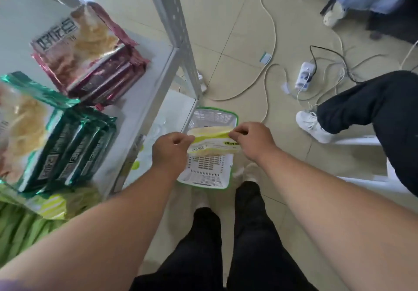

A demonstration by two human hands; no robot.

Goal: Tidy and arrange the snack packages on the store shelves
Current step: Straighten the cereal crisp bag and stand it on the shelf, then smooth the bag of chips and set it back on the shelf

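**shelfnewbie:** So where's the packet right now, and who's got it?

**me:** Both of mine. My left hand [172, 149] pinches the left end of the yellow-green snack packet [211, 142], and my right hand [251, 138] pinches the top edge near the right end. Fingers on both sides are curled and clamped on the wrapper, not open. The packet hangs just above the white basket [207, 173] with the green rim, which sits on the floor by my feet.

**shelfnewbie:** Which way does it have to go?

**me:** Its long axis runs roughly 9 to 3 between my hands. The shelf [144, 91] is off toward 9–10 o'clock from the packet, so my left hand is the nearer one. There's a row of matching yellow-green packs [54, 207] at about 8 o'clock on that shelf, next to the teal packs [65, 146], with the maroon packs [97, 64] further back around 11. My guess is it belongs with the yellow-green ones.

**shelfnewbie:** Anything in the way?

**me:** The metal upright [181, 42] stands at 12 o'clock from the packet, so I'd swing left below it and lead with the left end.
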